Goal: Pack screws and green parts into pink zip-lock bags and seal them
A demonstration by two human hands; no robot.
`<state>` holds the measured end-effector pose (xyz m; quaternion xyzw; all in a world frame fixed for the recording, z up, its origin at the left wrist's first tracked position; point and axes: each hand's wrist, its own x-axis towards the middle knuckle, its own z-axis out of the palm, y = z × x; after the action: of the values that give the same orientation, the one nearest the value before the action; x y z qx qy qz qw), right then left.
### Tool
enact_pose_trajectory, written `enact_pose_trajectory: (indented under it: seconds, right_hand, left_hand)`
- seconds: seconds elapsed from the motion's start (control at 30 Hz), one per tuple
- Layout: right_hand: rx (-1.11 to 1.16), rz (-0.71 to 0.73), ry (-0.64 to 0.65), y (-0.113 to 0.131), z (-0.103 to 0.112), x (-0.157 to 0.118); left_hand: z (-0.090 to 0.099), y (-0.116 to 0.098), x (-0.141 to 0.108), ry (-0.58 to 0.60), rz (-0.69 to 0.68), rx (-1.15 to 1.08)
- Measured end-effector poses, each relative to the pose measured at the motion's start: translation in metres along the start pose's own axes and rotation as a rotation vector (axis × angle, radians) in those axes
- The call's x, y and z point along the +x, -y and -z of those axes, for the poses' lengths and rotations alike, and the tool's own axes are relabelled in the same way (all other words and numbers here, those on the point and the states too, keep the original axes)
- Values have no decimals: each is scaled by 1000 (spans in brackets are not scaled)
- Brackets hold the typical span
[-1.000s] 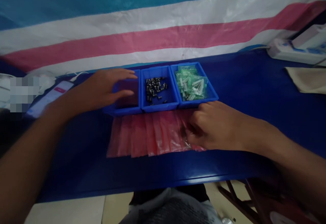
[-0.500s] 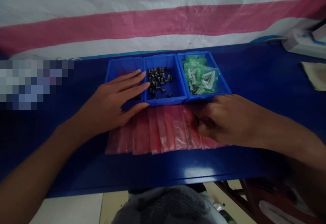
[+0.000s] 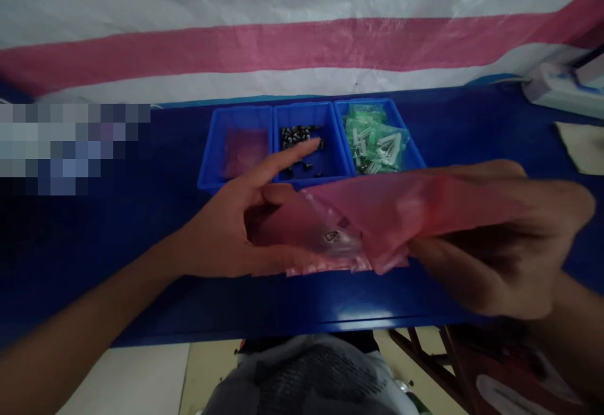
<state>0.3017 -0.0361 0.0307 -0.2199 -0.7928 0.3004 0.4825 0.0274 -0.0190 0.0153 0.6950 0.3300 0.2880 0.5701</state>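
Above the counter (image 3: 302, 308), the left hand (image 3: 217, 232), loosely curled, and the right hand (image 3: 528, 245), fingers closed, hold the pink bags (image 3: 377, 207): likely light, floppy, slippery film, best pinched by the edges.

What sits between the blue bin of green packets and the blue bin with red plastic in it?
A third blue bin with small black screws in it, partly hidden by the left hand, in the head view.

Pink plastic (image 3: 391, 204) hides part of the blurred right hand (image 3: 523, 245), and the right edge crops a white device (image 3: 561, 93).
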Motion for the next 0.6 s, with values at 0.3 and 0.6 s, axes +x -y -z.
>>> enact_pose_trajectory:
  seconds: [0.3,0.6]
  right_hand:
    - [285,-238,-303,-23,1,9]
    - [21,-87,-375,-36,-3,2]
  left_hand:
    - [35,-14,6,-187,-122,-196]
    - [14,-5,5,-444,-206,101]
